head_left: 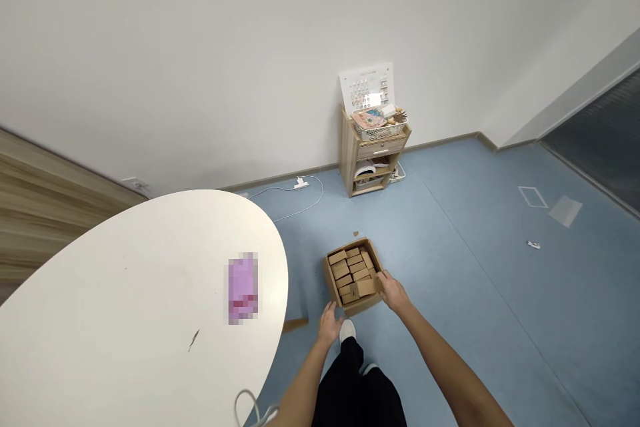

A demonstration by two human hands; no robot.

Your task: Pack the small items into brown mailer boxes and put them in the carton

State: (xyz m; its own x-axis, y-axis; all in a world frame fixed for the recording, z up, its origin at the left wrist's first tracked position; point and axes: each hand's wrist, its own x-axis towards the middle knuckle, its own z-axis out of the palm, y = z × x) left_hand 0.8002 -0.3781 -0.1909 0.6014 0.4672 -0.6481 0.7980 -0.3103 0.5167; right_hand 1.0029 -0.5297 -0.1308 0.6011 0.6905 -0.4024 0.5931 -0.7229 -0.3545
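Note:
On the floor before my feet stands an open cardboard carton (327,280), filled with several small brown boxes (341,270) packed close together. My right hand (393,290) is at the carton's right side, its fingers closed on the end of a small cardboard box (366,287). This box lies over the others near the front of the carton. My left hand (329,325) is by the front left corner, fingers apart and holding nothing; whether it touches the carton I cannot tell.
A white round-edged table (150,267) on the left bears a blurred purple item (243,287). A small wooden cabinet (347,153) with a filled basket (383,131) stands against the wall. A white cable (300,212) and power plug (301,183) lie on the blue floor.

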